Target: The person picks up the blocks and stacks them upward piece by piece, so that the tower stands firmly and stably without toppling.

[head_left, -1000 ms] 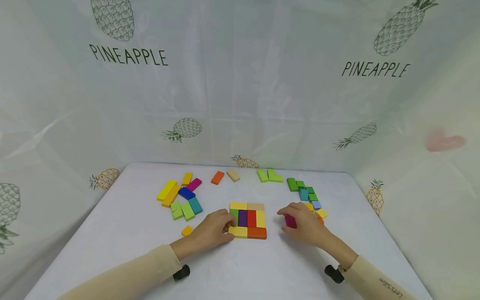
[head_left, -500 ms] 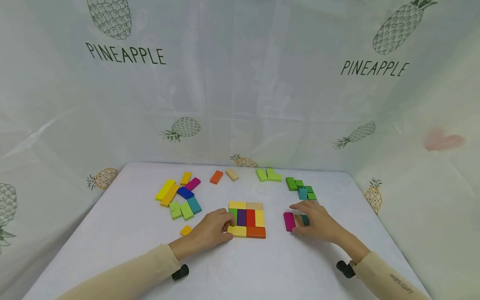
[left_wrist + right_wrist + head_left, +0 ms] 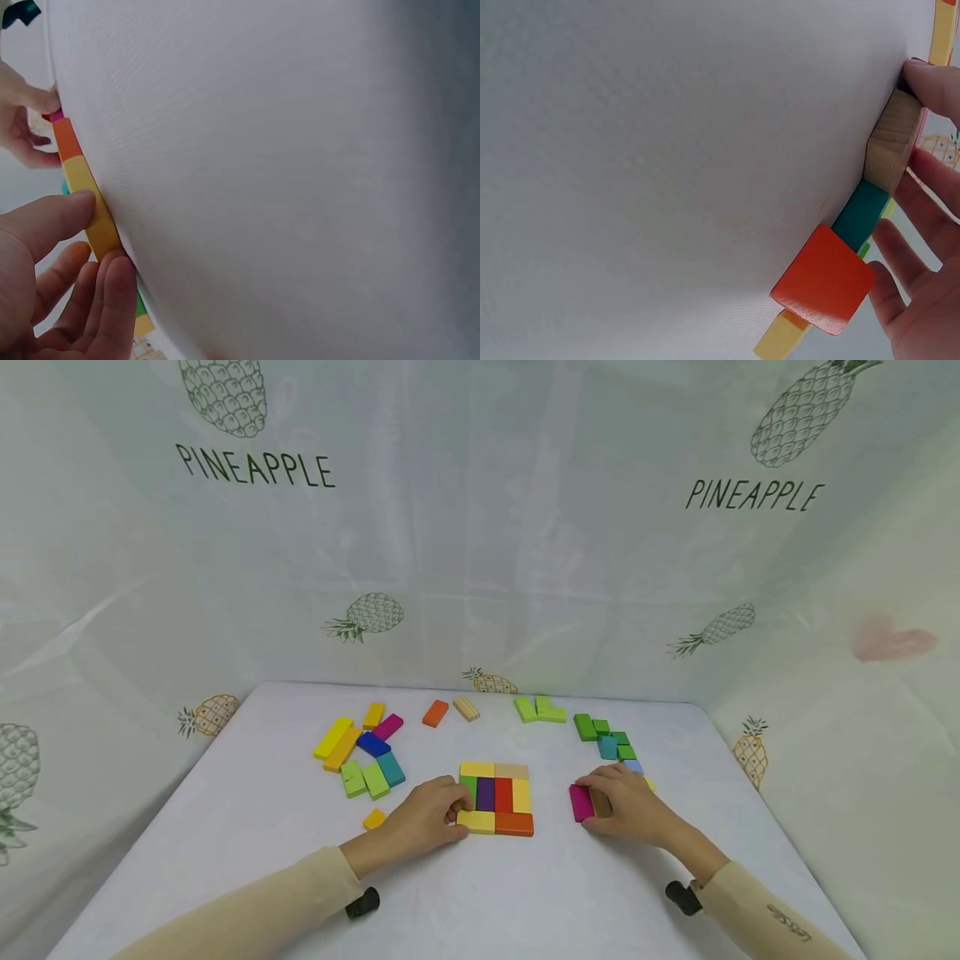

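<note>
My left hand (image 3: 423,814) is at the left side of a flat rectangle of coloured wooden blocks. Its thumb and fingers pinch the corner of a pale yellow block (image 3: 478,822), seen close in the left wrist view. Beside that block lies an orange block (image 3: 514,824); purple (image 3: 485,795) and red (image 3: 503,795) blocks stand in the middle. On the right, my right hand (image 3: 630,806) holds a magenta block (image 3: 581,803) between thumb and fingertip. Under its palm are a bare-wood block (image 3: 894,139), a teal block (image 3: 861,214) and a red-orange block (image 3: 825,277).
Loose yellow, blue and lime blocks (image 3: 375,781) lie at the left. An orange block (image 3: 435,713) and a bare-wood block (image 3: 466,709) rest at the back. Lime (image 3: 551,715) and green blocks (image 3: 585,727) lie at the back right. A patterned curtain (image 3: 480,527) hangs behind.
My right hand shifted rightward off the magenta block, uncovering the bare-wood and teal blocks, then came back left and took hold of the magenta block. My left hand has stayed in place.
</note>
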`<state>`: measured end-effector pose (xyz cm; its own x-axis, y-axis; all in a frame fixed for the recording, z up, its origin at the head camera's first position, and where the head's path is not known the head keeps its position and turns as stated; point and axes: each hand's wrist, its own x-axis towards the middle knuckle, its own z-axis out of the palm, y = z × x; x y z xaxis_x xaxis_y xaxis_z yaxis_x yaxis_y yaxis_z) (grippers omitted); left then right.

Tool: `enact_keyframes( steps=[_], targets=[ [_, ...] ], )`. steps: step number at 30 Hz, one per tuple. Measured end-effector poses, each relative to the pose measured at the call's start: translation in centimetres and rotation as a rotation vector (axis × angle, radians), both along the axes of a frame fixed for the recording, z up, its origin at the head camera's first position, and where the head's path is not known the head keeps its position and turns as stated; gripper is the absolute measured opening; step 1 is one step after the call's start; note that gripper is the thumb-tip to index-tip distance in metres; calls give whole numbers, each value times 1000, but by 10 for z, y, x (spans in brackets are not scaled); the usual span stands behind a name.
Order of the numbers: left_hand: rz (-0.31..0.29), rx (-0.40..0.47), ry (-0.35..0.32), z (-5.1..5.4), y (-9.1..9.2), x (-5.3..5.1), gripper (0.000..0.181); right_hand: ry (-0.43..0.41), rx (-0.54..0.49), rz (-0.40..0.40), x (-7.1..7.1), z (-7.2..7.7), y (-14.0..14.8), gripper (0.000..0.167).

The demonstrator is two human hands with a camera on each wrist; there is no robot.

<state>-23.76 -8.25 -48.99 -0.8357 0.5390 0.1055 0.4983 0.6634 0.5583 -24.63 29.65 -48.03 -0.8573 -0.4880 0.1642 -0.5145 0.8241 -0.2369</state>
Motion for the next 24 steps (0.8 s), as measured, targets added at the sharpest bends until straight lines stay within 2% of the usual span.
enact_keyframes(
  steps=[7, 14, 24],
  targets=[
    [0, 11, -15, 0, -1, 0, 25, 3, -2, -4, 0, -1, -1, 52],
    [-2, 8, -3, 1, -1, 0, 25, -20, 14, -29, 0, -1, 0, 54],
    [-13, 18, -5, 1, -3, 0, 25, 11, 12, 1, -2, -3, -4, 54]
  ],
)
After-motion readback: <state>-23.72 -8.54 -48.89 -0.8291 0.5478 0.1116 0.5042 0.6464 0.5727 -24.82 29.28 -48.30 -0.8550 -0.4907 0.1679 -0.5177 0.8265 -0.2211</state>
